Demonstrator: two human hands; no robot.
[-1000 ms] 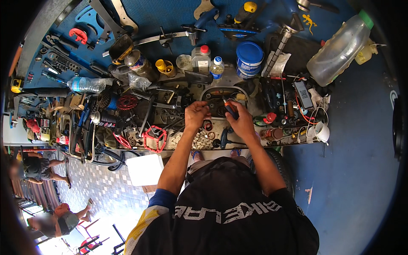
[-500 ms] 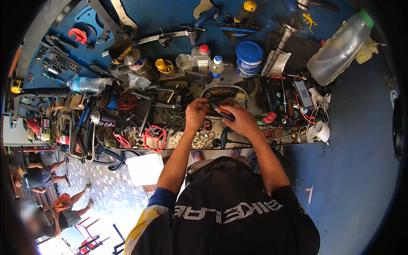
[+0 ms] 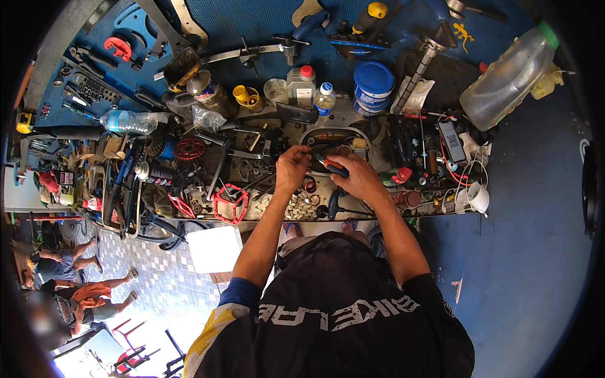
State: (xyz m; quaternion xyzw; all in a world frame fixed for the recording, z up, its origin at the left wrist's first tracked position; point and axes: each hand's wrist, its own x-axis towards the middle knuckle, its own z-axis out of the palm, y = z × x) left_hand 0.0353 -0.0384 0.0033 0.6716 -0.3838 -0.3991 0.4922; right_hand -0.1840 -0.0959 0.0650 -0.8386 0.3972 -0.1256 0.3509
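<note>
Over the middle of the cluttered workbench, both hands are close together in front of a pale tray [image 3: 367,140]. My right hand [image 3: 360,179] grips a hand tool with an orange and dark blue handle [image 3: 334,167]; its metal end points toward the left hand, and its exact kind is hard to make out. My left hand [image 3: 293,169] has its fingers pinched together just left of the tool's tip. Whatever they hold is too small to name. Below the hands lie small metal parts [image 3: 301,210], a reddish ring [image 3: 309,186] and a blue-handled tool [image 3: 337,208].
Left on the bench are a red pedal [image 3: 230,204], a red chainring [image 3: 189,149] and a water bottle [image 3: 129,121]. Behind stand a blue-lidded tub [image 3: 373,88] and a red-capped bottle [image 3: 302,87]. A phone [image 3: 451,141] lies right. Two people are at lower left.
My hands stay almost in place, with the tool still in the right one. The view has shifted slightly. At lower left, the people have changed posture a little.
</note>
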